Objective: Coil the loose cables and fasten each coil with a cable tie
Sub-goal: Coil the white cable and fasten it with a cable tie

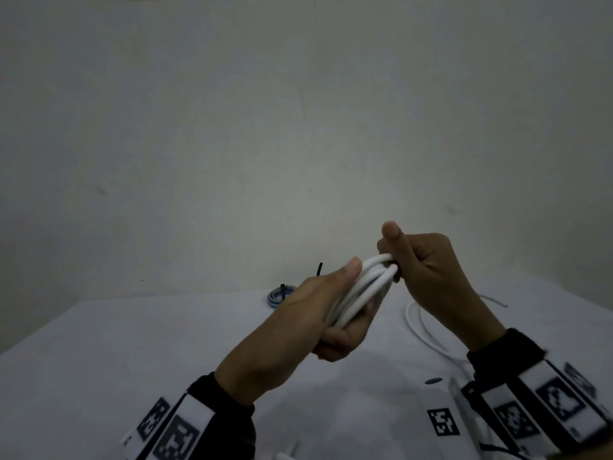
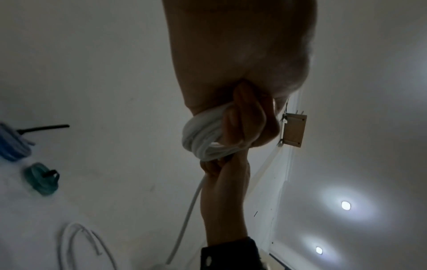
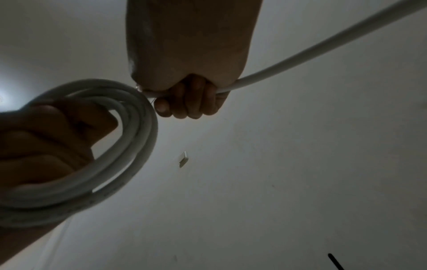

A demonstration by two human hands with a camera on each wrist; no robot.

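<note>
White round cable (image 1: 358,293), wound into a coil, sits up above the white desk (image 1: 99,360) in the left hand (image 1: 318,313), fingers wrapped round the loops! Right hand (image 1: 428,263) at two o'clock of the coil, fingers curled tight on the strand feeding in; loose tail trails down to the desk at four o'clock. Blue coiled cable with a black tie (image 1: 278,293) lies at ten o'clock; a teal coil (image 2: 41,179) rests near it.
</note>
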